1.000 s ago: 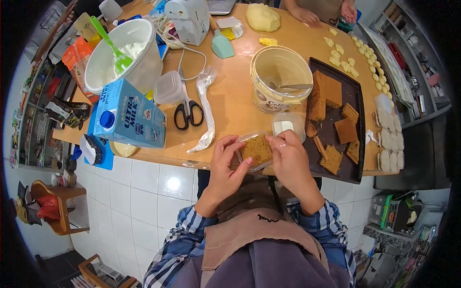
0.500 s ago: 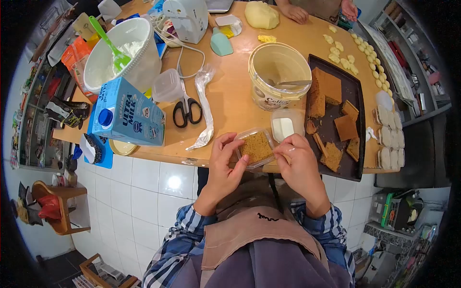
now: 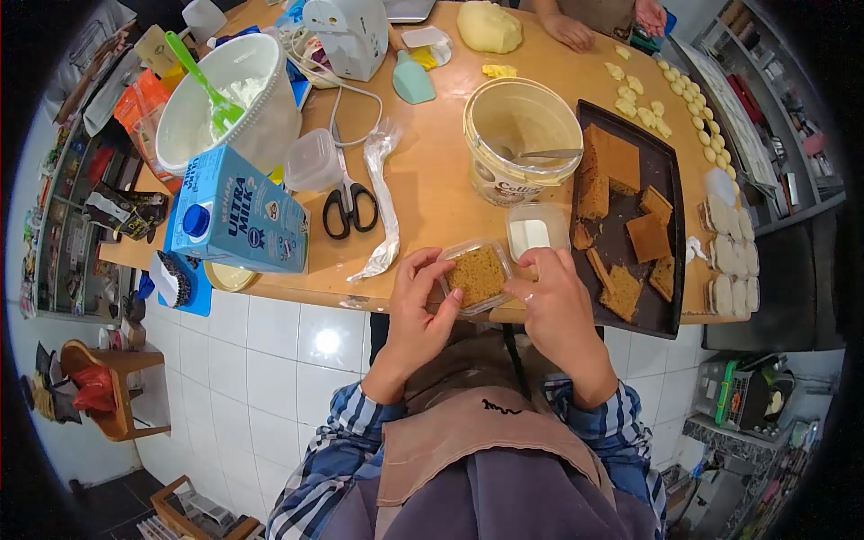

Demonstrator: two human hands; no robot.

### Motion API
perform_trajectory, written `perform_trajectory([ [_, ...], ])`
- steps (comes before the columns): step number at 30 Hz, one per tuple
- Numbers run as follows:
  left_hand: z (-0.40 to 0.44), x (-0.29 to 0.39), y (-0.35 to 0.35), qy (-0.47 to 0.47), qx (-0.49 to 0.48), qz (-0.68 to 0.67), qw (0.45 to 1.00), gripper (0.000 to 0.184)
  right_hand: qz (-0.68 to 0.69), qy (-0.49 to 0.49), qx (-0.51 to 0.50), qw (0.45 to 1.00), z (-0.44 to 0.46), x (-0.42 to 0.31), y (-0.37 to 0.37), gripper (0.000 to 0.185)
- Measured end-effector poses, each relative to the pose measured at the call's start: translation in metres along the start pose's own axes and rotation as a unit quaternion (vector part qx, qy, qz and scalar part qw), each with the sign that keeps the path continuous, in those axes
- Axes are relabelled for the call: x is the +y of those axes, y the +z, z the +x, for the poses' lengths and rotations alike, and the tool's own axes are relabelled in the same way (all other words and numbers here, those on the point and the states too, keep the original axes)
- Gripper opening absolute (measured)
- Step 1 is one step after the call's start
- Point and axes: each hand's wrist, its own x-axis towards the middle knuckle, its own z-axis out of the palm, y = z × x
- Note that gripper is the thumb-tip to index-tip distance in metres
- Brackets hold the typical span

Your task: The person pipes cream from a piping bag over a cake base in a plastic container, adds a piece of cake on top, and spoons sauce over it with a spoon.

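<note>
My left hand (image 3: 418, 301) grips a clear plastic container (image 3: 490, 309) from its left side, thumb at the near corner. A piece of brown sponge cake (image 3: 477, 275) fills it, just over the table's front edge. At the container's right edge is my right hand (image 3: 558, 292), fingers curled in and thumb against the rim or the cake. Whatever those fingers pinch, if anything, is hidden. Behind my right hand stands a second clear container (image 3: 553, 221) with a white block or layer (image 3: 528, 236) inside, partly covered by the fingers.
To the right lies a dark baking tray (image 3: 669, 162) with cut cake. Beyond my hands stands a cream tub (image 3: 481, 175) with a metal utensil. A milk carton (image 3: 238, 211), scissors (image 3: 349, 209) and a white bowl (image 3: 283, 126) are left. A co-worker's hand (image 3: 571, 31) rests near dough (image 3: 489, 27).
My right hand's fingers have curled in more, and its thumb has come onto the container's right edge. My left hand keeps its hold. The co-worker's hand has shifted slightly right.
</note>
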Motion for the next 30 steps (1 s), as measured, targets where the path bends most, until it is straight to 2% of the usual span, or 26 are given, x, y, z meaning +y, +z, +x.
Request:
perform_trajectory([
  [7,0.002,0.002,0.0,0.023,0.001,0.023,0.999,0.032,-0.017,-0.013,-0.004,1.0,-0.001,0.0,0.003,0.009],
  [16,0.003,0.008,0.0,-0.003,0.0,0.022,1.0,0.034,-0.039,-0.006,0.033,0.999,0.004,-0.001,0.008,0.033],
  [30,0.003,0.005,-0.001,0.008,-0.01,0.032,0.999,0.034,-0.057,0.006,0.009,0.998,0.016,-0.003,0.012,0.049],
])
